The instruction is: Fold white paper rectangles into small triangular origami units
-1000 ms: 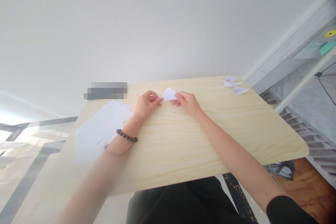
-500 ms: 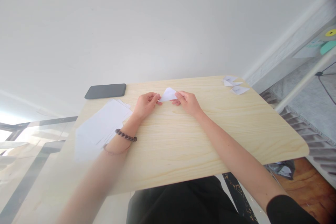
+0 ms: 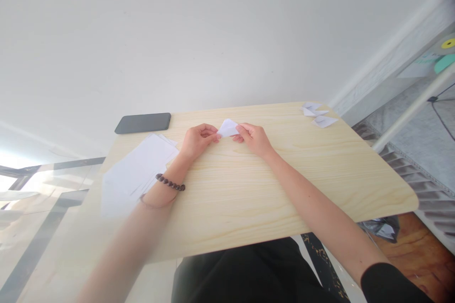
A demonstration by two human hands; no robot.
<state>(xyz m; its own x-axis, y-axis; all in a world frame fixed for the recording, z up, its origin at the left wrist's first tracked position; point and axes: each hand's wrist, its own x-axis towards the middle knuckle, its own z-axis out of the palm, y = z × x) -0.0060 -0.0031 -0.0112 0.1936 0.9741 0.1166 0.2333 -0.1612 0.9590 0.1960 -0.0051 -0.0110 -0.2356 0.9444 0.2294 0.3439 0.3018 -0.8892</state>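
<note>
- Left hand and right hand, forearms converging, each grip pinching one end of the folded paper.
- Paper sits mid-tabletop, seemingly touching it; long axis left-right, tip pointing away.

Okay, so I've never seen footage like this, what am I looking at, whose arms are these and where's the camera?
No machine here: these are a person's two bare arms, seen from a camera worn on their head that looks forward and down. The left hand, with a bead bracelet on its wrist, and the right hand pinch a small folded white paper between them over a pale wooden table. On the table lie loose white sheets at the left, a dark phone at the far left corner, and a few folded bits at the far right corner.
</note>
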